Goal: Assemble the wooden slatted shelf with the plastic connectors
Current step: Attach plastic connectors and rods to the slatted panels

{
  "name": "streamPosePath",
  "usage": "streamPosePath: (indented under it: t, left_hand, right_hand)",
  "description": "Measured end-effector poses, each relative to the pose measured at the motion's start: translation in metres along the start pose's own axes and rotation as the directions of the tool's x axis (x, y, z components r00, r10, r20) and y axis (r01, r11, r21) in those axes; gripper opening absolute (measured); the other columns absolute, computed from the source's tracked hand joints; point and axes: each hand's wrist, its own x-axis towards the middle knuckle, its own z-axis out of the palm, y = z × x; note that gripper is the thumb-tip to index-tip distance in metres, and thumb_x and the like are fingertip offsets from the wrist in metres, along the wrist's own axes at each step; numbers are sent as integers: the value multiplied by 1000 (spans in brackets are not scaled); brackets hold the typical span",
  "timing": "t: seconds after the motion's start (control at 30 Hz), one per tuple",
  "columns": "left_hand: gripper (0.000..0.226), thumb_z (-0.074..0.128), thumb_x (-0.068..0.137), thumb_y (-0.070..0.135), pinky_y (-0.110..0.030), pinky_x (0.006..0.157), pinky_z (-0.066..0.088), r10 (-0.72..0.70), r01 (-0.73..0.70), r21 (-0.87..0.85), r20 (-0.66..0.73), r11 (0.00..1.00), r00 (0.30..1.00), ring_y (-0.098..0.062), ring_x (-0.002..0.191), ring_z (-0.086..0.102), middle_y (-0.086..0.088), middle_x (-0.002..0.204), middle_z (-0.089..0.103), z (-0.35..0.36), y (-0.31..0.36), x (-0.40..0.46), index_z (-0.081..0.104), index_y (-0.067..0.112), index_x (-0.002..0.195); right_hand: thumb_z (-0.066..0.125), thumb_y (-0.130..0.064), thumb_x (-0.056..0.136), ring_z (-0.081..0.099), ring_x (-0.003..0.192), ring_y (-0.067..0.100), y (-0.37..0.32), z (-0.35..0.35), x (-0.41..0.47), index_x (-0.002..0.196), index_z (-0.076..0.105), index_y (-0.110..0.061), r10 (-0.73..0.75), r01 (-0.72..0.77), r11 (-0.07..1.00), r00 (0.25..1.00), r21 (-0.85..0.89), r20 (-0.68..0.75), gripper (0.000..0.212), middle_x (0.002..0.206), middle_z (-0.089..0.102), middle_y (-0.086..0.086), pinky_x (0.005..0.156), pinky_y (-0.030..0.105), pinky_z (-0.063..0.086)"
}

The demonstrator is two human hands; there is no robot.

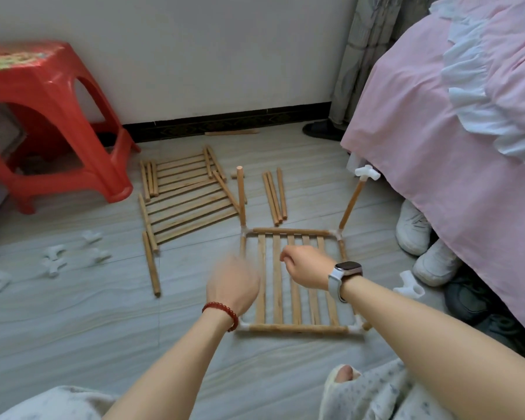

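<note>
A slatted wooden shelf panel (278, 286) lies flat on the floor, framed by dowels with white plastic connectors at its corners. A bare post (240, 195) stands in the far-left corner. The far-right post (350, 204) leans outward and carries a white connector (366, 173) on top. My left hand (232, 281) is motion-blurred over the panel's left edge, so its fingers cannot be made out. My right hand (303, 266) hovers above the panel's middle with fingers curled and nothing visible in it.
Two more slatted panels (188, 201) and loose dowels (275, 197) lie beyond. Several white connectors (53, 259) are scattered at left; one connector (409, 284) lies at right near shoes (412, 228). A red stool (43, 116) stands left, a pink-covered bed (437, 131) right.
</note>
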Motion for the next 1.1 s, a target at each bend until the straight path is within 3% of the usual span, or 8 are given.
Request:
streamPosePath:
  t: [0.07,0.13,0.3,0.5,0.63,0.9,1.0,1.1]
  left_hand:
    - [48,31,98,44,-39,103,35,68,-59,-52,176,997,982,-24,131,31,-2,143,38,-8,-3,2,37,22,140]
    - [53,31,98,44,-46,112,25,85,-66,-87,234,994,968,-25,141,18,-2,154,23,-32,-17,6,21,27,148]
    - [40,37,98,32,-41,103,37,40,-47,81,81,996,996,-26,127,40,-8,137,44,-125,-84,17,47,16,132]
    - [27,38,95,21,-36,88,47,-166,145,-136,-164,980,972,-25,104,57,-6,113,59,-181,-206,-18,61,14,108]
    - [26,38,96,21,-30,81,48,-333,301,-201,-149,932,931,-20,100,59,-2,112,63,-159,-288,-28,60,17,109]
    - [38,41,95,20,-33,97,41,-552,549,-251,64,797,831,-28,118,50,-12,135,44,-56,-412,27,46,13,132]
    - [47,43,94,25,-38,104,37,-607,634,-194,184,749,773,-30,129,36,-10,145,30,-11,-442,58,35,17,140]
    - [66,46,93,43,-45,112,22,-611,650,-90,267,754,745,-29,143,6,-5,157,3,22,-461,86,14,29,149]
  right_hand:
    - [33,-21,98,59,104,23,-9,2,-1,120,55,-16,3,-2,999,1000,40,-10,32,117,62,6,88,37,50]
    - [33,-19,99,58,108,21,-21,-2,0,122,56,-13,-3,6,997,999,77,-36,33,121,61,6,90,32,48]
    - [34,-17,100,57,85,11,-78,-17,13,116,58,-11,-72,83,991,991,108,-110,29,108,63,4,69,20,41]
    - [33,-14,98,58,106,23,-207,-18,44,115,59,-8,-255,268,959,958,92,-132,31,114,63,7,91,35,46]
    - [33,-15,98,59,100,23,-271,17,87,116,58,-11,-362,361,932,932,-30,-28,31,112,64,7,85,36,49]
    - [32,-15,98,48,119,25,-313,130,226,138,38,-17,-382,417,897,898,-148,217,40,138,43,6,94,35,42]
    - [34,-14,97,42,123,28,-322,177,284,144,28,-17,-372,427,888,884,-169,282,47,142,35,9,94,36,41]
    - [38,-12,95,36,126,32,-339,215,342,146,23,-19,-379,441,879,877,-182,295,54,145,29,11,98,41,39]
